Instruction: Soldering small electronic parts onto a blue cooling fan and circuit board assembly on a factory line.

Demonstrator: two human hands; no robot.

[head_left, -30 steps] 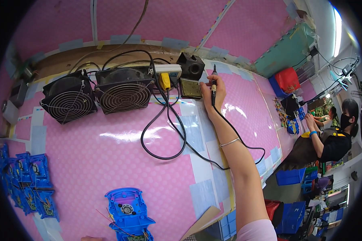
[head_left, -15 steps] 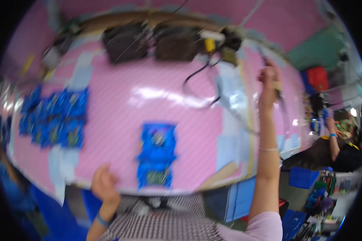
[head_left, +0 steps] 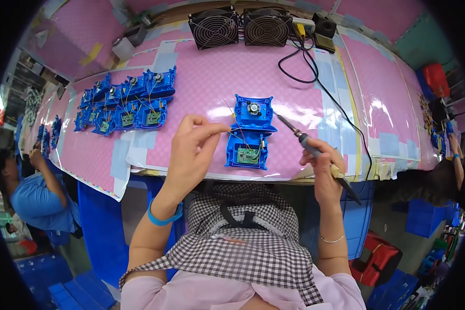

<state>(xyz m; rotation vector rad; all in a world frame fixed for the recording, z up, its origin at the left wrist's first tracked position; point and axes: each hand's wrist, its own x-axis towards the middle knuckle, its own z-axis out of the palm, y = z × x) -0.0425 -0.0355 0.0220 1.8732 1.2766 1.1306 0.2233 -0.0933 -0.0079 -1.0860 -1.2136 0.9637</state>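
In front of me an opened blue plastic casing [head_left: 263, 124] lies on the table in two joined halves. Its far half holds a round speaker [head_left: 253, 108]; in the near half sits a green circuit board [head_left: 247, 155]. My left hand [head_left: 192, 147] reaches over the casing's left edge, thumb and forefinger pinched on a thin wire. A soldering iron [head_left: 308, 144] is gripped in my right hand [head_left: 325, 173], its tip pointing at the right side of the far half. Whether the tip touches the casing I cannot tell.
Several opened blue casings [head_left: 129, 106] with speakers and boards stand in rows at the left. Two black fans [head_left: 215, 31] line the back, beside a power strip with a yellow plug [head_left: 300, 30]. A black cord [head_left: 341, 109] runs down the right side. Other people work at both sides.
My right hand has come back from the far right of the table and now holds the soldering iron by the casing. My left hand has risen to the wire. The whole view has shifted.
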